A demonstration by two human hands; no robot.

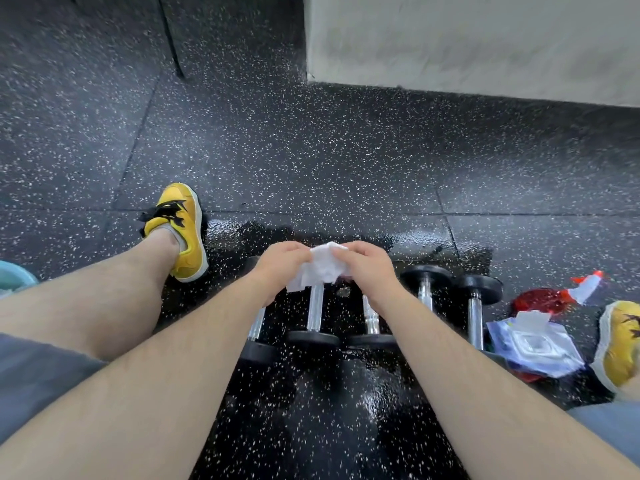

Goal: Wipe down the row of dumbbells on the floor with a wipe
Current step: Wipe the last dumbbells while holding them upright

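wipe: white, crumpled wipe (323,266), held just above the far ends of the dumbbell row (370,320). I can't tell whether it touches a bar. My read is it's being refolded to get a clean face.
left hand: left hand (280,261) has fingers curled, pinching the wipe's left edge.
right hand: right hand (367,268) pinches the right edge the same way, knuckles up, and hides the middle dumbbell's far head.
row: five dumbbells side by side with chrome bars parallel and black heads. That layout probably allows wiping bar to bar.
floor: speckled rubber floor (346,150) shows a wet sheen around the row and on its near side.
wipe pack: wipe pack (533,344) sits just right of the row with its flap open and a sheet sticking up, likely kept there for quick refills.
spray bottle: red spray bottle (540,299) is just beyond the pack, also right of the row. Orientation unclear.
shoes: one yellow shoe (183,230) is left of the row and the other is right of the pack, so the legs straddle the row and the whole row looks reachable.
bucket: teal bucket (14,275) is well left of the row.
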